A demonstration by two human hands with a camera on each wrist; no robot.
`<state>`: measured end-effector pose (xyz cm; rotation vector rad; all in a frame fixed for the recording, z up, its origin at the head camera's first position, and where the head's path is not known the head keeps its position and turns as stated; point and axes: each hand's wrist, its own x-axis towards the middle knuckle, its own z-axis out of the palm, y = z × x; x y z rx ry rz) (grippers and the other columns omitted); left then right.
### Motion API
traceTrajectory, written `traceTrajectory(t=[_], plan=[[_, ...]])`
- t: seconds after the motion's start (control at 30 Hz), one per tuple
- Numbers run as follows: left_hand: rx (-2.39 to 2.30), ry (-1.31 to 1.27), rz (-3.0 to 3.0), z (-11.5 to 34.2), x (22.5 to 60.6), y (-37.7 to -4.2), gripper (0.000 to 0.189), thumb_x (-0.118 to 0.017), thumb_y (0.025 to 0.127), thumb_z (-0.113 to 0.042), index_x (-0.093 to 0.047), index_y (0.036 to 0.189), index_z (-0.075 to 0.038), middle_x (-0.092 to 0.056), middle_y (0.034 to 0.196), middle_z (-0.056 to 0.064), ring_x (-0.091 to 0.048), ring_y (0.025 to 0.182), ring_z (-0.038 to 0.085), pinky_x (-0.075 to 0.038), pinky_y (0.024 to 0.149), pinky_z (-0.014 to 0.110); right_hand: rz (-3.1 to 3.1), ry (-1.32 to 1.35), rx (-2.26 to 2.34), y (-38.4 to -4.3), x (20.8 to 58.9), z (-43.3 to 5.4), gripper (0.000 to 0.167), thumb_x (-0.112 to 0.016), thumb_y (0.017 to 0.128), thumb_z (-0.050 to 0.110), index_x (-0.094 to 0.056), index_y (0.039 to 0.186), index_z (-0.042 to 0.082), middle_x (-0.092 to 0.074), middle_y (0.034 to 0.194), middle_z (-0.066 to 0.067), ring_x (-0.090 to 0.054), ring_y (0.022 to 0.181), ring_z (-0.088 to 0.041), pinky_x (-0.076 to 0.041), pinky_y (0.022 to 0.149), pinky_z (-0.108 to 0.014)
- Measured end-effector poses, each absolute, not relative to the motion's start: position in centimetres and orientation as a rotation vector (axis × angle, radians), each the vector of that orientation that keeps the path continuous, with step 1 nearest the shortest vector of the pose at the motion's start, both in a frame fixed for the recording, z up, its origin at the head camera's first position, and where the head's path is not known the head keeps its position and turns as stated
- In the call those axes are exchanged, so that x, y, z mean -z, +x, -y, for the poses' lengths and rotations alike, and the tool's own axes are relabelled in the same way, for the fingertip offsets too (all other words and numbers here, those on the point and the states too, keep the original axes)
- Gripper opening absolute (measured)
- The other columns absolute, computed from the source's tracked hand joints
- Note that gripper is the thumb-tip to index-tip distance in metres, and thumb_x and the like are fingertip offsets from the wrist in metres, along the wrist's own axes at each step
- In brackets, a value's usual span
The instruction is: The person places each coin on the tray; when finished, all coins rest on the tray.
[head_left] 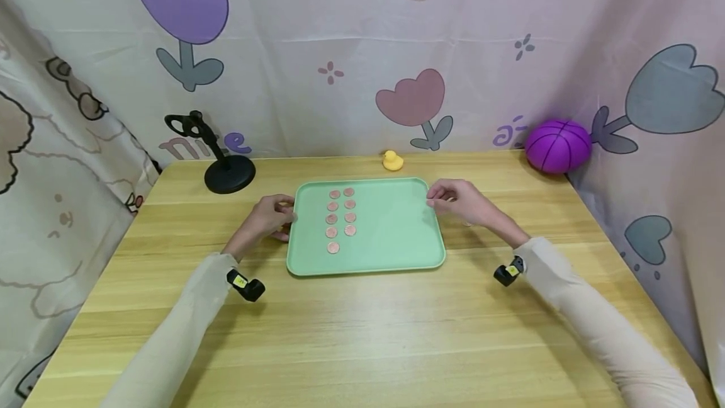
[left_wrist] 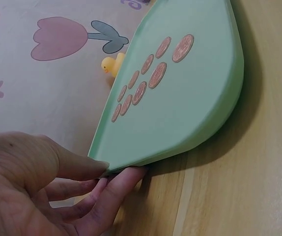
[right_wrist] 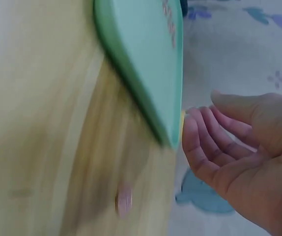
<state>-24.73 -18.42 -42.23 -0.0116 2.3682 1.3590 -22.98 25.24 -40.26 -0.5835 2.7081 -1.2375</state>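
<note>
A light green tray (head_left: 391,225) with a raised rim lies in front of me. Several copper-coloured coins (head_left: 333,219) form two columns on its left half. My left hand (head_left: 269,216) pinches the tray's left edge; the left wrist view shows the thumb on the rim and the fingers (left_wrist: 116,194) under it. By the upper right corner of the tray is my right hand (head_left: 461,200), its fingers loosely curled and nothing between them. In the right wrist view a gap shows between thumb and fingers. Below that hand, a copper-coloured coin (right_wrist: 124,200) appears blurred on the table.
Behind the tray stands a small yellow rubber duck (head_left: 393,160). A black stand (head_left: 229,174) with a ring-shaped top is at the back left of the wooden table (head_left: 362,339). At the back right corner sits a purple ball (head_left: 558,147). Patterned curtains (head_left: 294,112) border the table.
</note>
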Motion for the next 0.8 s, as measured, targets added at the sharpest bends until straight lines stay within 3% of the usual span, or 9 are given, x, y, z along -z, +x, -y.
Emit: traceTrajectory(t=[0.1,0.3,0.4,0.6,0.8], plan=[[-1.379,-0.007,-2.362,18.5,42.4,-24.8,0.054,-0.058,0.104,-0.004,-0.042,0.155,0.004,-0.055,0.126,0.025,-0.064,0.094,0.024,-0.067,0.067,0.030,-2.742,-0.580,1.155,-22.9,39.9,-27.3,0.016,-0.070,0.100,0.006,-0.070,0.111,-0.005,-0.071,0.100,-0.016,-0.065,0.092,-0.024,-0.057,0.081,-0.022],[-1.397,0.003,-2.348,18.6,42.0,-24.8,0.055,-0.060,0.103,-0.002,-0.042,0.154,0.007,-0.055,0.125,0.025,-0.065,0.095,0.024,-0.067,0.067,0.030,-2.659,-0.608,1.046,-23.2,40.1,-32.0,0.024,-0.073,0.097,0.004,-0.067,0.117,-0.008,-0.072,0.105,-0.017,-0.068,0.098,-0.027,-0.061,0.089,-0.032],[-1.399,0.002,-2.344,18.4,41.9,-24.9,0.055,-0.060,0.103,-0.001,-0.042,0.154,0.007,-0.054,0.124,0.024,-0.064,0.096,0.025,-0.067,0.067,0.030,-2.593,-0.586,1.027,-23.2,40.8,-34.3,0.029,-0.075,0.096,0.007,-0.068,0.121,-0.005,-0.072,0.109,-0.016,-0.067,0.100,-0.024,-0.059,0.089,-0.028],[-1.410,0.018,-2.342,18.4,41.7,-25.5,0.052,-0.059,0.103,-0.001,-0.044,0.152,0.008,-0.056,0.122,0.024,-0.063,0.094,0.025,-0.066,0.066,0.029,-2.540,-0.563,1.058,-22.9,42.2,-35.6,0.036,-0.079,0.094,0.012,-0.069,0.127,0.001,-0.068,0.110,-0.014,-0.060,0.096,-0.020,-0.054,0.082,-0.022],[-1.386,-0.015,-2.339,18.7,42.0,-25.6,0.052,-0.060,0.102,-0.002,-0.045,0.152,0.007,-0.056,0.123,0.022,-0.064,0.094,0.025,-0.067,0.068,0.029,-2.581,-0.622,1.084,-22.7,43.1,-34.0,0.030,-0.080,0.093,0.011,-0.069,0.119,0.002,-0.062,0.099,-0.011,-0.054,0.088,-0.020,-0.050,0.075,-0.024]])
